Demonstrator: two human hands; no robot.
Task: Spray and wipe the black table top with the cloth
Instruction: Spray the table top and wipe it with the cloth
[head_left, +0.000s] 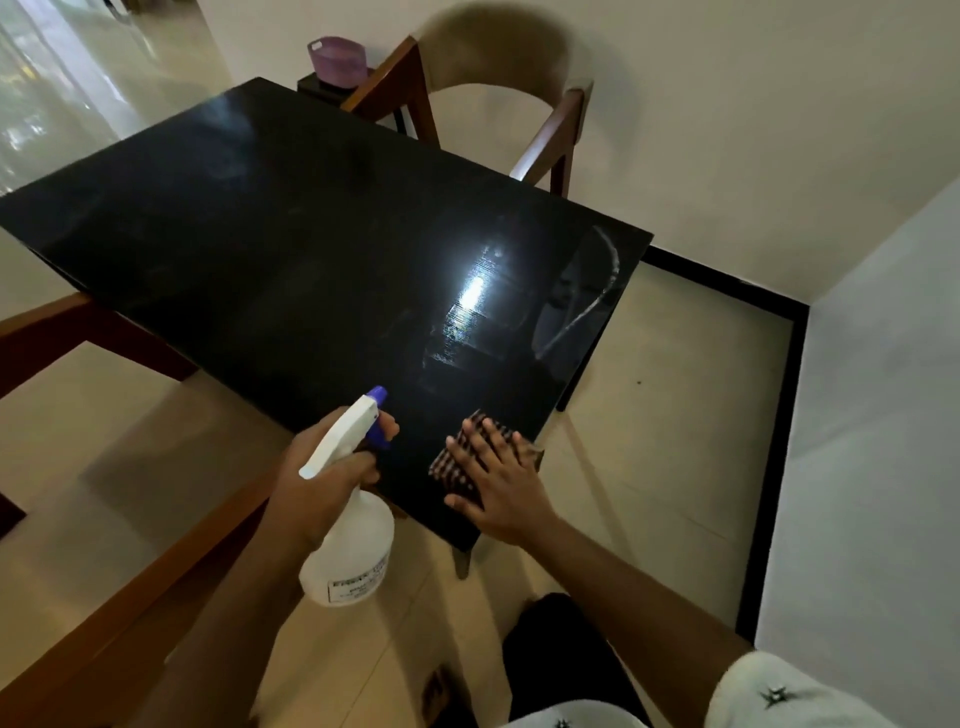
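Observation:
The black glossy table top (291, 249) fills the middle of the view, with wet streaks and glare near its right end. My left hand (317, 478) grips a white spray bottle (353, 551) by the neck, a finger on the blue trigger, its nozzle aimed over the near corner of the table. My right hand (498, 483) lies flat with fingers spread on a dark checked cloth (457, 467), pressing it onto the near right corner of the table.
A beige chair with a wooden frame (519, 93) stands at the far side. A purple tub (337, 60) sits on a small dark stand beyond the table. Wooden chair frames (104, 613) flank the left. A white wall (883, 415) rises at right, above tiled floor.

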